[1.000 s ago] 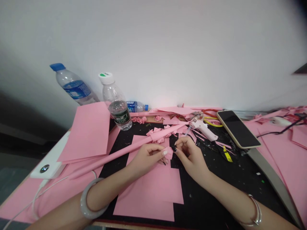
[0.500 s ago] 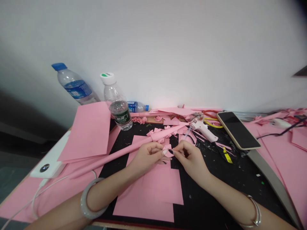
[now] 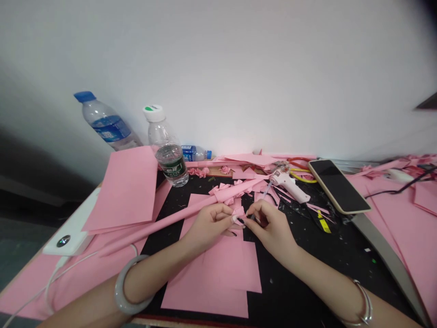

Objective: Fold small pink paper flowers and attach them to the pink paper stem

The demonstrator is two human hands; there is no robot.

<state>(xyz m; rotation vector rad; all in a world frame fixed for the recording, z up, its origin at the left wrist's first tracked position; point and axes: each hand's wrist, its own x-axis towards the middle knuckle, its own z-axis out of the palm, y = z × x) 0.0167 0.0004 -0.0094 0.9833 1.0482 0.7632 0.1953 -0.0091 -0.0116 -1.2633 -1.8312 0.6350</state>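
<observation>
A small folded piece of pink paper is pinched between the thumb and fingers of my left hand. My right hand meets it from the other side, its thumb and index finger closed at the paper's right edge. Beneath both hands lie flat pink sheets. Just beyond my fingers rests a long rolled pink paper tube, with several small folded paper pieces around it. A white glue gun lies beyond my right hand.
Bottles stand at the left, a white-capped one and a blue-capped one; a small one lies by the wall. A pink stack covers part of a white power bank. A phone and yellow-handled scissors are at the right.
My right thumb and fingertips have shifted slightly at the paper's right edge. My left hand keeps its pinch on the folded paper, and everything else looks the same.
</observation>
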